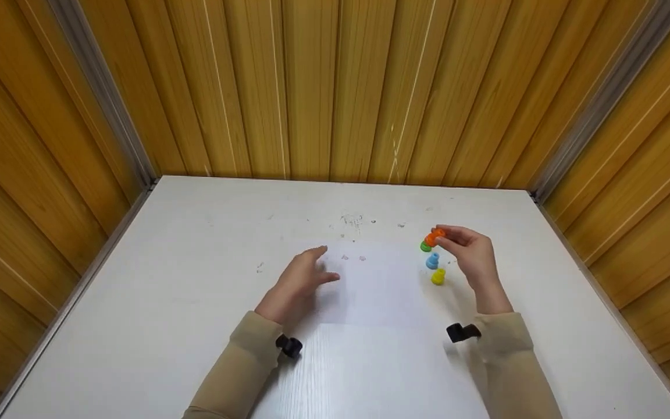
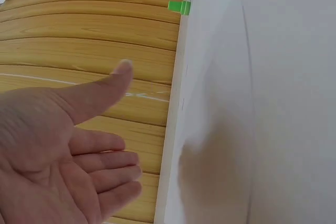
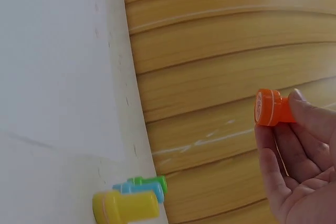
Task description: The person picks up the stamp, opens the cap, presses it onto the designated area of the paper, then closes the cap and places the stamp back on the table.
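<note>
My right hand (image 1: 474,256) pinches an orange toy stamp (image 3: 269,107) by its handle, above the table. Its round printed face shows in the right wrist view. Below and beside it stand a green stamp (image 1: 426,247), a light blue stamp (image 1: 432,261) and a yellow stamp (image 1: 438,277). A white paper sheet (image 1: 381,291) lies left of them, with two faint reddish marks (image 1: 362,258) near its far side. My left hand (image 1: 300,279) hovers by the sheet's left edge, thumb spread and fingers loosely extended, holding nothing.
The white table (image 1: 195,262) carries several dark smudges (image 1: 352,220) beyond the sheet. Wood-patterned panels (image 1: 312,87) rise at its back and both sides, with metal posts in the corners. Black wrist cameras (image 1: 289,346) sit at both sleeve cuffs.
</note>
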Demonstrator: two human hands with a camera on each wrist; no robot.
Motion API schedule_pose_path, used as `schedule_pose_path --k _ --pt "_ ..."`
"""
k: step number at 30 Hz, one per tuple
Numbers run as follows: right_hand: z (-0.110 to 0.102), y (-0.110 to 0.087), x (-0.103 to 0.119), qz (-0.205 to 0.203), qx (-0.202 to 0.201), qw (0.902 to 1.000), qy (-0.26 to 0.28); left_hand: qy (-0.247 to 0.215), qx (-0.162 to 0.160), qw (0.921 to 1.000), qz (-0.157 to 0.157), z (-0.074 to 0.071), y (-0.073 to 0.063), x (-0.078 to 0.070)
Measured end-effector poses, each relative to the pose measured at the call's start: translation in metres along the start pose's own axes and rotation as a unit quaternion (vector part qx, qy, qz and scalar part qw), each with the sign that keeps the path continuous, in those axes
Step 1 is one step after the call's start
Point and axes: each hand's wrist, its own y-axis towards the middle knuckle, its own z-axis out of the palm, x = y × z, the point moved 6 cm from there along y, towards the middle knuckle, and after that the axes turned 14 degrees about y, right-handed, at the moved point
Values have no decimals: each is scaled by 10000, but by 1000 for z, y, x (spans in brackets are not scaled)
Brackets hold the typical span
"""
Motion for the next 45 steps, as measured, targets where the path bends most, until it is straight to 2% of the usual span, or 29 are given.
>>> schedule_pose_path --k 5,9,12,18,23,32,39,45 --pt "38 -11 -3 -235 460 9973 530 -1120 -417 9924 291 5 2 -14" --pt "67 -21 -11 -326 717 9918 1008 -1828 -493 9808 469 12 1 -23" --pt "85 -28 -19 -232 854 9869 1349 -2168 -446 9735 578 17 0 -29" --pt "109 -38 -40 128 987 9794 1756 -2529 -408 9630 834 23 -4 -37" --pt "119 -43 -50 226 1013 9771 1856 -2664 -523 9575 971 24 -5 -38" --pt "125 -46 -53 265 942 9733 2078 -2463 -847 9611 914 22 -5 -35" --pt "126 -45 -55 264 959 9738 2045 -2354 -863 9641 871 21 -6 -35" --pt "125 -44 -57 421 936 9750 1973 -2277 -801 9663 899 20 -4 -33"
